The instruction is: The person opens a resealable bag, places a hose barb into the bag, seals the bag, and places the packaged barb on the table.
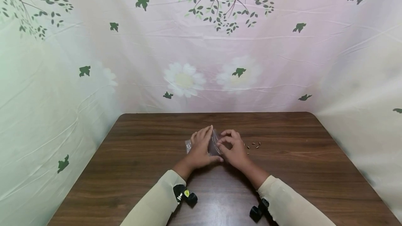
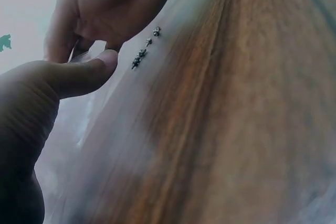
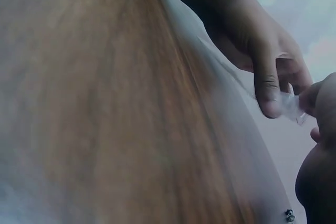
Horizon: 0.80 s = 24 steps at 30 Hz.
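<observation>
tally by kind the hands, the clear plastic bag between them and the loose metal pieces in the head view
Left hand and right hand: 2
Clear plastic bag: 1
Loose metal pieces: 6 visible, possibly more hidden by the right hand
Total: 9 visible

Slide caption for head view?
Left hand and right hand handle a clear plastic bag near small metal pieces on woodgrain table.
</observation>
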Motion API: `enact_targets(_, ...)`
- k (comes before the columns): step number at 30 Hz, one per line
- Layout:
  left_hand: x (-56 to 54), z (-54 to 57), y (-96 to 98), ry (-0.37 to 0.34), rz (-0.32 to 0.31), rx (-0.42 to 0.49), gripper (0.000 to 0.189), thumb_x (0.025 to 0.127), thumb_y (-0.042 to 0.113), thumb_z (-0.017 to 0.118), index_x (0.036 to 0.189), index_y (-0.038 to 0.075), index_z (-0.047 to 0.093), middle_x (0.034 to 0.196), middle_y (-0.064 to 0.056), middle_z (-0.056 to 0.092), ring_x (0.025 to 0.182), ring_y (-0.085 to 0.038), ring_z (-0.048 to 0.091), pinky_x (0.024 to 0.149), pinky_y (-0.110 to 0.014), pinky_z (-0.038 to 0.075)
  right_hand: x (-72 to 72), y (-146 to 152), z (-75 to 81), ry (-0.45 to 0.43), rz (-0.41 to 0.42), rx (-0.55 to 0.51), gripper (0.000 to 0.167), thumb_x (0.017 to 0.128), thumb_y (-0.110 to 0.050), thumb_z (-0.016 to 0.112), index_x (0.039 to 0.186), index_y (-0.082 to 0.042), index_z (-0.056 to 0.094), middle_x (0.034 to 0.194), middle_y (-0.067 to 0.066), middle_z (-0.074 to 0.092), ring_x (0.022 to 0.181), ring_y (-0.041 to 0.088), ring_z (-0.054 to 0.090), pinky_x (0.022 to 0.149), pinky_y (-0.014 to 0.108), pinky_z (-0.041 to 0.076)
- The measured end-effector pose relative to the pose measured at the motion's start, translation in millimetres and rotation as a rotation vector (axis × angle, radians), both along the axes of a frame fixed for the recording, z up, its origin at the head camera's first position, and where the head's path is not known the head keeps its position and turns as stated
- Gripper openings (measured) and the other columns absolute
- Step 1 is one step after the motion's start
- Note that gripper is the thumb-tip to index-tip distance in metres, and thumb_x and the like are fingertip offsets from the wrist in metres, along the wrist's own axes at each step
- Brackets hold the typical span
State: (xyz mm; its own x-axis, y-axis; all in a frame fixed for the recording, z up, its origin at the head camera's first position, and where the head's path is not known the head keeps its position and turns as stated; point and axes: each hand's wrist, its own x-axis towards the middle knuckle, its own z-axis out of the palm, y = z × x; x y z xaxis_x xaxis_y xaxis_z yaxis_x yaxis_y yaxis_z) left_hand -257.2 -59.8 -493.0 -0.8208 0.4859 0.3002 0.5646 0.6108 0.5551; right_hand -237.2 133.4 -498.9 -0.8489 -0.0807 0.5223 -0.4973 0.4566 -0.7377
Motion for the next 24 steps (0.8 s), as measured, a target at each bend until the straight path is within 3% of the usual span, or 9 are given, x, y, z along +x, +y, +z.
enact_targets(5,0.7,1.3,1.5,-0.002,0.005,0.001,0.113,0.086,0.04,0.088,0.174,0.008,0.023,0.173,-0.018,0.036,0.16,-0.037,0.033,0.126,-0.069,0.016,2.6,-2.0,1.3,-0.062,0.068,-0.086,0.004,0.089,-0.005,0.083,0.088,-0.008,0.081,0.13,0.02,0.066,0.126,0.038,0.05,0.109,0.048,0.033)
enact_targets(13,-1.3,-1.7,2.2,0.007,-0.017,0.02,0.105,0.084,0.033,0.085,0.171,0.01,0.031,0.17,-0.016,0.041,0.158,-0.037,0.035,0.126,-0.071,0.015,6.3,-3.7,4.6,-0.12,0.108,-0.146,0.001,0.093,-0.007,0.081,0.092,-0.008,0.081,0.136,0.019,0.064,0.133,0.04,0.047,0.112,0.053,0.031)
enact_targets(20,-1.1,-2.8,0.5,0.025,-0.012,0.032,0.096,0.084,0.029,0.08,0.167,0.009,0.037,0.162,-0.014,0.05,0.15,-0.035,0.044,0.123,-0.067,0.022,7.7,-3.7,5.5,-0.125,0.136,-0.151,0.007,0.094,-0.006,0.081,0.096,-0.012,0.083,0.138,0.018,0.063,0.137,0.039,0.046,0.115,0.054,0.032)
enact_targets(24,-0.4,-3.3,-1.3,0.052,-0.035,0.072,0.094,0.083,0.027,0.078,0.167,0.01,0.038,0.158,-0.013,0.052,0.143,-0.033,0.049,0.12,-0.065,0.027,9.2,-4.2,9.2,-0.141,0.128,-0.186,0.008,0.1,-0.006,0.073,0.1,-0.005,0.081,0.136,0.02,0.063,0.134,0.036,0.051,0.112,0.042,0.041)
